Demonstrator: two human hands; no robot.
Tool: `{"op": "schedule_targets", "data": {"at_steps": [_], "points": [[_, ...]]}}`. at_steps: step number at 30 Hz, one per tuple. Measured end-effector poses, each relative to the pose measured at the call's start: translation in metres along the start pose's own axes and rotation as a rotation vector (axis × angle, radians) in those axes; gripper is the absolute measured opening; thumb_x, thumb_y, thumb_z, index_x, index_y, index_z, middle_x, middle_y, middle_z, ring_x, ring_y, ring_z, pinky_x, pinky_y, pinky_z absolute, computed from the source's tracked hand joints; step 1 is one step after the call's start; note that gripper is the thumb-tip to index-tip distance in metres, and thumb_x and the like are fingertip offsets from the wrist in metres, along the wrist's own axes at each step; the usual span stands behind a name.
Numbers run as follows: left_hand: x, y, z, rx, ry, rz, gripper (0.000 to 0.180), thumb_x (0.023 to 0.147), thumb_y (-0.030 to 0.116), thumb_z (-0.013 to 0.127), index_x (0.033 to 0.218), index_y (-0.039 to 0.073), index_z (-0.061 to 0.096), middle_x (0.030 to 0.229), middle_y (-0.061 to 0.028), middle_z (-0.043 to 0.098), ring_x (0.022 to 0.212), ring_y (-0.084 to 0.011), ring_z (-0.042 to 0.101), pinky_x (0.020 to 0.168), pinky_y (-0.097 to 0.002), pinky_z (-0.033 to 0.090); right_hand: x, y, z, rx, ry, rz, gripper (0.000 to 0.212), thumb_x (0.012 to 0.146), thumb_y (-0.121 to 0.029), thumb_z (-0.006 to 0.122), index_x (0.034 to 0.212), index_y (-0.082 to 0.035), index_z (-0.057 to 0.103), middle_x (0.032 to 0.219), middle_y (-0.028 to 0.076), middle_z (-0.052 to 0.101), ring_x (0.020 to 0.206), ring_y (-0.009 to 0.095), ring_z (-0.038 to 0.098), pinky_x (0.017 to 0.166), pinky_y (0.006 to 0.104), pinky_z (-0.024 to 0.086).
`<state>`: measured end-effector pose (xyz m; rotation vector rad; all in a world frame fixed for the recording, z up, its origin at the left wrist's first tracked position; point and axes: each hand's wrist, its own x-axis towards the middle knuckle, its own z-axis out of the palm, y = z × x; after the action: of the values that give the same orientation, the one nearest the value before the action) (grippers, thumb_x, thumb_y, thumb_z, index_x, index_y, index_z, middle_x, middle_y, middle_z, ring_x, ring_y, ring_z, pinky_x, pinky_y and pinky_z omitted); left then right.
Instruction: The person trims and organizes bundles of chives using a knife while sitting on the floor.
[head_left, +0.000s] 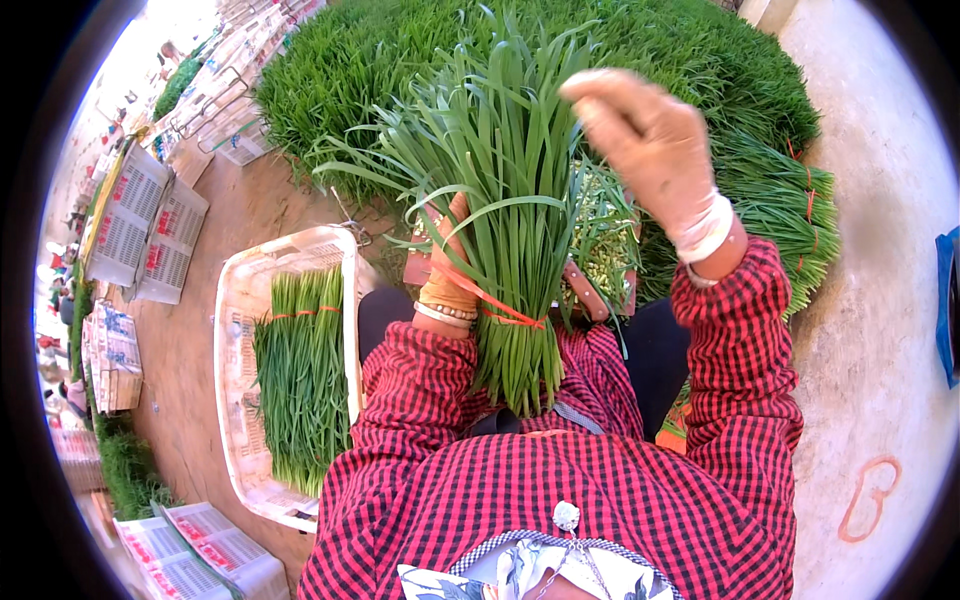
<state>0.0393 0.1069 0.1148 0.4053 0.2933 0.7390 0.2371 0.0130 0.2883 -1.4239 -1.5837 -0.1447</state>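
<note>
A tall bunch of garlic chives (520,200) stands upright over my lap, cut ends down, with a red tie (510,318) round its lower part. My left hand (450,275), in a pale glove with a beaded bracelet at the wrist, is closed round its left side; leaves hide some fingers. My right hand (645,140), gloved too and slightly blurred, is raised beside the leaf tips at the upper right. Its fingers are stretched out and hold nothing. Below it, a brown riveted handle (588,292) shows beside the bunch, near loose leaf scraps (605,215).
A white plastic crate (228,400) at my left holds tied chive bunches (300,370). A large heap of chives (700,60) spreads ahead, with tied bunches (785,200) at its right. Stacked crates (150,225) stand farther left. A blue object (948,300) lies at the right edge.
</note>
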Motion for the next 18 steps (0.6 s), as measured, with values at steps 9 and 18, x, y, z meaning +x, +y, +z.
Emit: {"op": "schedule_targets", "data": {"at_steps": [9,18], "points": [[0.002,-0.008,0.000,0.054,0.063,0.118,0.040,0.104,0.038,0.060,0.122,0.003,0.064,0.113,-0.0103,0.071,0.097,-0.0215,0.070,0.083,-0.0355,0.060,-0.011,-0.021,0.024,-0.046,-0.491,0.225,0.034,0.089,-0.039,0.078,0.092,-0.006,0.071,0.065,0.003,0.060,0.061,0.014,0.058,0.058,0.0312,0.047],[0.000,-0.003,0.025,0.043,-0.006,0.073,0.050,0.108,0.041,0.046,0.140,0.004,0.056,0.138,-0.0160,0.063,0.121,-0.0304,0.063,0.106,-0.0448,0.051,-0.019,-0.008,0.045,0.085,-0.376,0.280,0.032,0.088,-0.033,0.079,0.089,-0.004,0.064,0.069,0.001,0.058,0.063,0.011,0.055,0.058,0.0314,0.047]]}}
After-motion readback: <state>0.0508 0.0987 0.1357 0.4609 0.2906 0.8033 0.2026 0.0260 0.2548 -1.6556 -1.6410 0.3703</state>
